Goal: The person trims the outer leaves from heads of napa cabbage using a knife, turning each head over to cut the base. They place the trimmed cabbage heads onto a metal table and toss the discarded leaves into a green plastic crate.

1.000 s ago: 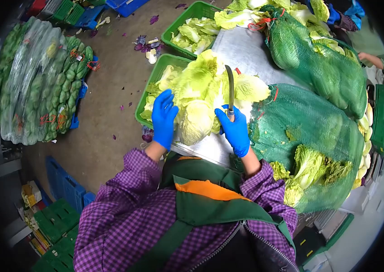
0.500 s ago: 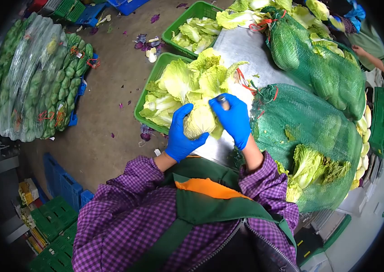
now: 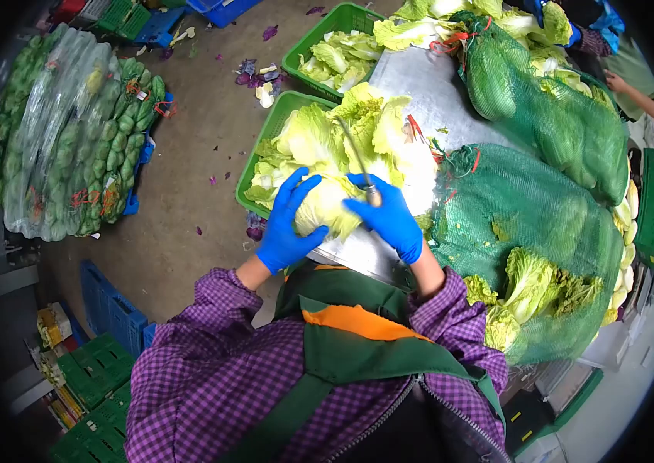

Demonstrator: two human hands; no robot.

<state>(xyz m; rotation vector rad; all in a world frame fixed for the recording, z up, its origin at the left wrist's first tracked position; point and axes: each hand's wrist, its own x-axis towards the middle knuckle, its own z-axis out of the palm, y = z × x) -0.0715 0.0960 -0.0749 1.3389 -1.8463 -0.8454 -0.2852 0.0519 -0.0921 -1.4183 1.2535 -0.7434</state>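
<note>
We see both hands in blue gloves working at the near edge of a steel table (image 3: 427,92). The left hand (image 3: 287,224) lies spread over the left side of a pale napa cabbage (image 3: 325,207), fingers open and curved against its leaves rather than closed round it. The right hand (image 3: 385,216) is closed on the handle of a knife (image 3: 358,166), whose blade slants up and to the left over the cabbage and the loose leaves behind it; we cannot tell whether the blade touches the head. The cabbage sits on the table's near corner, between the two hands and just beside a green crate (image 3: 254,166) heaped with trimmed outer leaves. A second green crate (image 3: 304,42) with more leaves stands farther back on the floor. To the right of the cabbage, a large green net sack (image 3: 528,224) full of cabbages rests on the table, with another net sack (image 3: 551,108) behind it. On the floor to the left lies a plastic-wrapped stack of green vegetables (image 3: 64,131). At the far top right, another person's gloved hand (image 3: 537,9) reaches toward leaves.
</note>
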